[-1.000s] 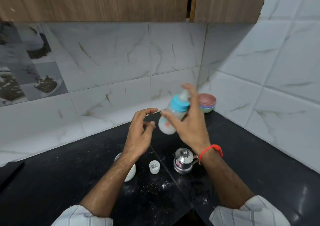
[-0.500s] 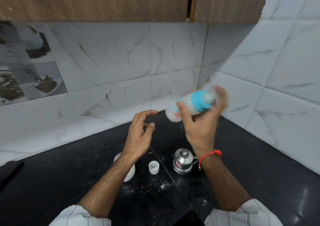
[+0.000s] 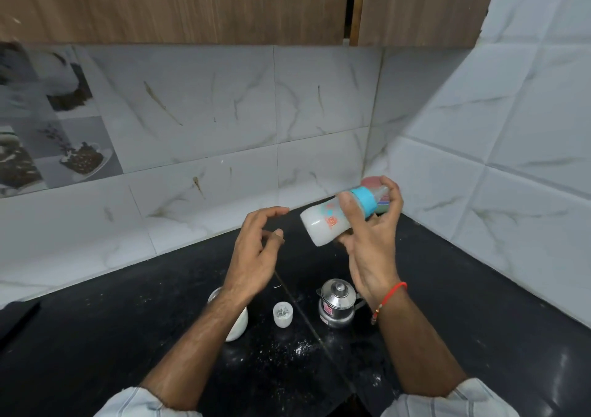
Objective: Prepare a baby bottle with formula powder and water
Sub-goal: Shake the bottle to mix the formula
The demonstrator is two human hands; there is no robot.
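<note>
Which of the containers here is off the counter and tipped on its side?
The baby bottle with the blue collar, gripped by the right hand. The steel kettle, small white cup and white bowl stand upright on the counter.

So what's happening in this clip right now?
A person at a black kitchen counter grips a capped baby bottle of cloudy white liquid in the right hand, tilted nearly sideways in the air. The left hand hovers beside it, loosely open and holding nothing. Below stand a small steel pot, a little white cup and a white bowl, with spilled powder on the counter.
</note>
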